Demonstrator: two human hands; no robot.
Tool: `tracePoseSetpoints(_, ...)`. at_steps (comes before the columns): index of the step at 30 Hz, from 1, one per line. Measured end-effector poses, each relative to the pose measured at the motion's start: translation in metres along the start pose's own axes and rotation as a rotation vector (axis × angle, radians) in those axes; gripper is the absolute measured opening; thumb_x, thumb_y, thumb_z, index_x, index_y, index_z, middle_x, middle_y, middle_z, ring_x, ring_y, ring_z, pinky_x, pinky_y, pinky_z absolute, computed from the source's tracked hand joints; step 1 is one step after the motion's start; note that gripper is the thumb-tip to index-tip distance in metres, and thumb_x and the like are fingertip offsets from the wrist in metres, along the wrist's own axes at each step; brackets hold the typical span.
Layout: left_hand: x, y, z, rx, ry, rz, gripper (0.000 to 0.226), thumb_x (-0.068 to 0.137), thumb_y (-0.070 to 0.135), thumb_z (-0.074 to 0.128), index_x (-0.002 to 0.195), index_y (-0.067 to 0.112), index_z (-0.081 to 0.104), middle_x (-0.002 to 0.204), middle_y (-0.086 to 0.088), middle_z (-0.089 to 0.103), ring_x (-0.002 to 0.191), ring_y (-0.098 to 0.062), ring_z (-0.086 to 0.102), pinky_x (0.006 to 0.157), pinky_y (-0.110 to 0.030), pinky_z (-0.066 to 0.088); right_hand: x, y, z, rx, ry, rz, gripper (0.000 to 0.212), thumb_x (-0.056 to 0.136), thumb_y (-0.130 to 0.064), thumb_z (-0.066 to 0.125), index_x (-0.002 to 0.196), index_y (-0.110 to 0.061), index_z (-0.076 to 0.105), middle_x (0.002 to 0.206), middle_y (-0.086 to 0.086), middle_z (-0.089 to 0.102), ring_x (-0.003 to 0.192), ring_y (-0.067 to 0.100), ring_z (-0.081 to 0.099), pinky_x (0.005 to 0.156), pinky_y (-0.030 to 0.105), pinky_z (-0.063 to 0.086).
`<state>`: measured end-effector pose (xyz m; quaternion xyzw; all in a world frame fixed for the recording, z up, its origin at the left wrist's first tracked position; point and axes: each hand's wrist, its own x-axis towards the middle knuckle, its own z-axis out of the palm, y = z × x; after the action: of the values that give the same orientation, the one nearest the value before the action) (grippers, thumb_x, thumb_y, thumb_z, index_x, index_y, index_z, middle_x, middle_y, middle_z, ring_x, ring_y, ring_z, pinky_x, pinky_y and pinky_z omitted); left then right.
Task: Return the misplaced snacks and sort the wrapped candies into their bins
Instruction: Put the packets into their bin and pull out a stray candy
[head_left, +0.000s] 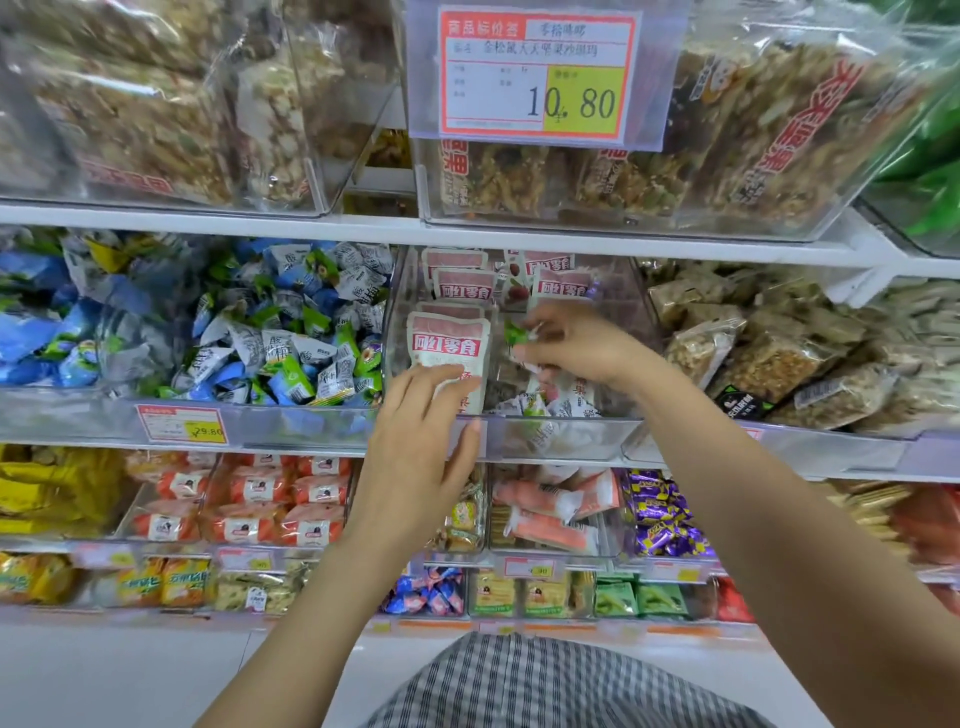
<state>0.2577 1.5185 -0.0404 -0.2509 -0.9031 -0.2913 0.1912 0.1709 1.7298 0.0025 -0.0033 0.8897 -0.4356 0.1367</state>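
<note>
Here, wrapped candies (519, 335) pinched inside the clear bin (561, 436).
The right hand (576, 345) pinches the green-and-white candies (more lie loose below it); the left hand (421, 441), fingers straight, touches the front pink pouch (449, 345) at the bin's front wall.

Bright, even, diffuse light; source not in view; shadows faint. Pale glare on clear plastic bin front (561, 439) just below the grip, where right hand (576, 343) pinches green-and-white wrapped candy (519, 332), slightly blurred. White shelf rail (208, 221) above the grip bows toward frame edges; blue foil packets (31, 338) far left of it smeared.
</note>
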Motion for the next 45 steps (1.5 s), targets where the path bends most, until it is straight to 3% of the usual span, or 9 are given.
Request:
tracePoseSetpoints(5,0.028,0.021,-0.008,-0.501,-0.041,-0.345,0.050,0.093,0.049,0.051,0.137,0.025,0.046,0.129,0.008,0.055,0.110,-0.005,0.057,0.089,-0.027,0.050,-0.031,-0.018,-0.002,0.327,-0.193,-0.167,0.009,0.083,-0.015,0.070,0.088,-0.016,0.062,0.073,0.000,0.066,0.059,0.009,0.059,0.059,0.019,0.052)
tracePoseSetpoints(9,0.040,0.020,-0.008,-0.836,0.073,-0.567,0.022,0.085,0.027,0.071,0.104,0.022,0.061,0.094,-0.006,0.071,0.087,-0.017,0.068,0.084,-0.048,0.056,-0.029,-0.018,-0.003,0.365,-0.235,-0.168,0.008,0.086,-0.015,0.066,0.092,-0.013,0.071,0.079,0.004,0.069,0.067,0.011,0.064,0.068,0.020,0.056)
tracePoseSetpoints(13,0.034,0.013,-0.009,-0.885,0.136,-0.589,0.018,0.087,0.011,0.069,0.094,0.017,0.053,0.086,-0.015,0.052,0.074,-0.015,0.062,0.068,-0.038,0.060,-0.009,-0.009,-0.010,0.055,-0.184,-0.064,0.027,0.086,-0.020,0.069,0.112,-0.014,0.066,0.109,0.002,0.066,0.098,0.019,0.064,0.084,0.030,0.056)
tracePoseSetpoints(17,0.028,0.012,-0.011,-0.869,0.124,-0.578,0.020,0.090,0.007,0.063,0.096,0.022,0.051,0.092,-0.023,0.050,0.066,-0.002,0.061,0.066,-0.034,0.060,0.013,-0.007,0.009,-0.392,-0.413,0.187,0.070,0.081,-0.030,0.074,0.141,-0.022,0.040,0.132,-0.003,0.045,0.112,0.019,0.055,0.080,0.030,0.058)
tracePoseSetpoints(24,0.030,0.008,-0.013,-0.882,0.081,-0.510,0.019,0.093,0.007,0.058,0.103,0.021,0.051,0.085,-0.021,0.040,0.066,-0.009,0.052,0.070,-0.035,0.061,0.024,-0.004,0.021,-0.418,-0.459,0.246,0.089,0.073,-0.026,0.081,0.145,-0.018,0.028,0.130,-0.001,0.046,0.109,0.018,0.054,0.078,0.027,0.057)
tracePoseSetpoints(28,0.032,0.008,-0.013,-0.854,0.024,-0.479,0.016,0.095,0.011,0.057,0.110,0.017,0.057,0.101,-0.027,0.050,0.068,-0.009,0.059,0.074,-0.043,0.060,0.026,-0.001,0.016,-0.361,-0.447,0.209,0.083,0.080,-0.019,0.076,0.147,-0.022,0.027,0.131,-0.001,0.045,0.093,0.013,0.057,0.059,0.017,0.055)
tracePoseSetpoints(36,0.034,0.007,-0.013,-0.862,-0.007,-0.515,0.015,0.096,0.015,0.057,0.109,0.018,0.063,0.110,-0.022,0.057,0.073,-0.008,0.069,0.082,-0.052,0.056,0.023,0.018,0.002,-0.163,-0.345,0.070,0.045,0.083,-0.012,0.073,0.123,-0.022,0.055,0.111,0.004,0.051,0.087,0.018,0.063,0.063,0.023,0.056)
tracePoseSetpoints(40,0.036,0.005,-0.011,-0.838,-0.021,-0.511,0.018,0.095,0.015,0.058,0.109,0.026,0.062,0.103,-0.024,0.055,0.077,-0.032,0.066,0.078,-0.039,0.059,0.014,0.011,-0.005,-0.203,-0.098,-0.078,0.030,0.082,-0.017,0.073,0.106,-0.032,0.062,0.123,0.003,0.055,0.102,0.020,0.060,0.074,0.036,0.059)
tracePoseSetpoints(45,0.040,0.004,-0.010,-0.735,-0.048,-0.508,0.025,0.097,0.018,0.053,0.111,0.038,0.060,0.102,-0.021,0.059,0.073,-0.031,0.067,0.082,-0.057,0.054,-0.013,0.001,-0.018,0.005,0.190,-0.204,0.028,0.085,-0.019,0.070,0.109,-0.030,0.064,0.123,-0.004,0.058,0.106,0.014,0.060,0.082,0.026,0.052)
